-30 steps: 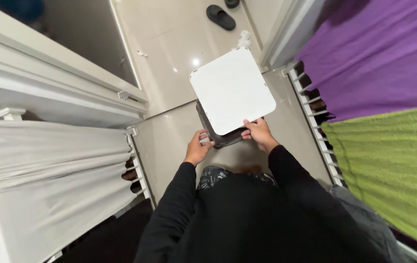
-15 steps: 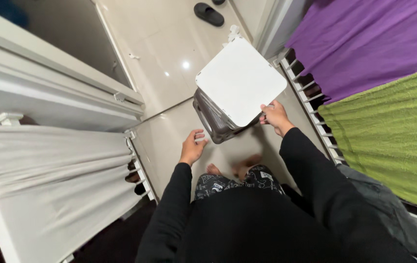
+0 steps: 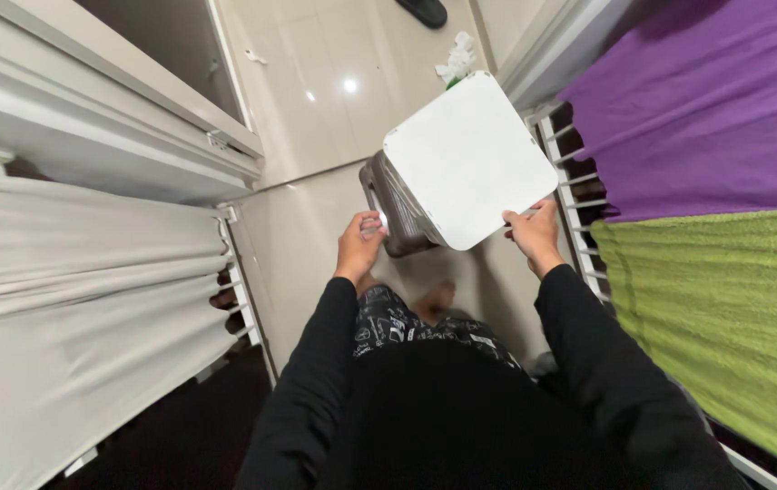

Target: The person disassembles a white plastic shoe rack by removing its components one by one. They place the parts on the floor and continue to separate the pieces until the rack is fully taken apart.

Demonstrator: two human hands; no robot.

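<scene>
Both hands grip a brown plastic stool (image 3: 398, 213) with a white square seat (image 3: 468, 161): left hand (image 3: 358, 243) on its leg side, right hand (image 3: 532, 234) pinching the seat's edge. Held tilted above the tiled floor (image 3: 316, 109), it stays clear of the drying racks (image 3: 570, 195) on either side.

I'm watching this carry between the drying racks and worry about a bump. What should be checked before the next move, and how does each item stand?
1. Left hand on the dark bin: ok, it touches the bin's near side.
2. Right hand on the white lid: ok, fingers at its near corner.
3. Bin level: not ok, it tilts with the lid facing the camera.
4. Gap to the purple towel rack: cannot tell, the lid's edge looks close.
5. Floor ahead: not ok, a white crumpled thing lies beyond the lid.
6. Lid latched: cannot tell.
</scene>
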